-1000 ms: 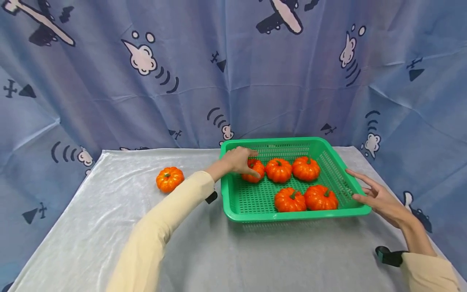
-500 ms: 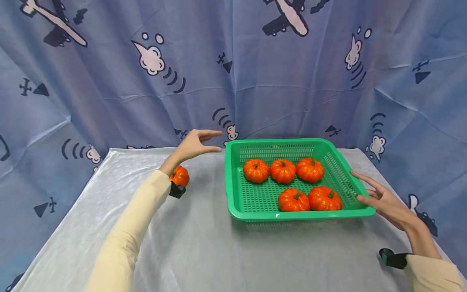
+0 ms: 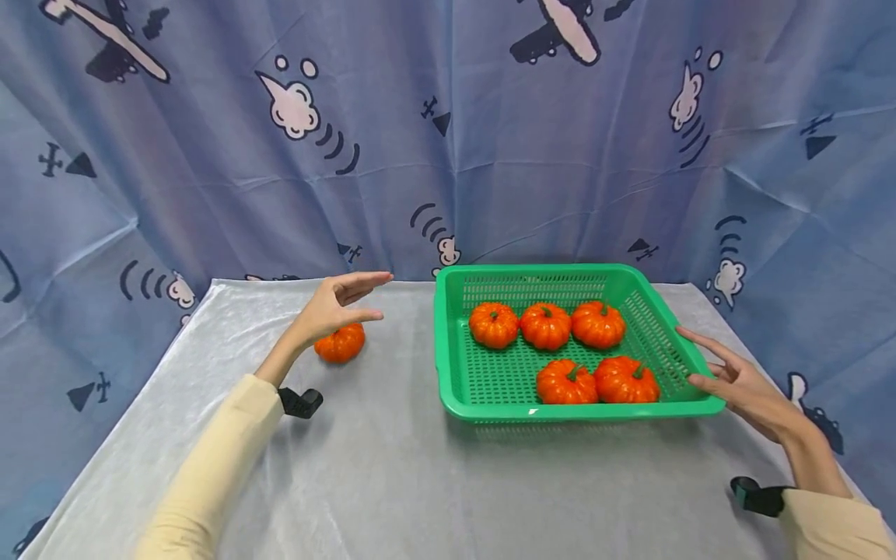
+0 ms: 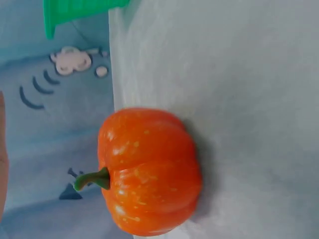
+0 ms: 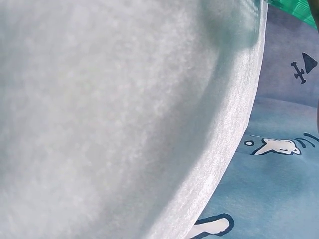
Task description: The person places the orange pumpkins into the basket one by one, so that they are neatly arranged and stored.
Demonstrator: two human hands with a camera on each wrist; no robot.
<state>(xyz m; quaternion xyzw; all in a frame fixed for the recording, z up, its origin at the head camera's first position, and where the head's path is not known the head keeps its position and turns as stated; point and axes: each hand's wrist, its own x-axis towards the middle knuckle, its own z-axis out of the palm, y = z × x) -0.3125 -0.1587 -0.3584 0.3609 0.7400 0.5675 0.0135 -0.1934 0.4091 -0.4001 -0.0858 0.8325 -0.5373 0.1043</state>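
My left hand hovers by a lone small orange pumpkin on the left of the table, thumb and fingers spread apart with nothing between them. In the left wrist view that pumpkin fills the lower middle, its green stem pointing left. Toward the right stands a green plastic basket. It holds several pumpkins: a back row, with one pumpkin at its left end, and a front pair, one being a pumpkin. My right hand touches the basket's right rim with fairly straight fingers and thumb.
A pale cloth covers the table. Behind and beside it hangs a blue curtain printed with aeroplanes and clouds. Black wrist devices sit on both arms, such as the left wrist camera.
My left hand has let go of the back-left pumpkin in the basket, come out empty and moved left to the lone pumpkin. The right hand stays at the basket rim.
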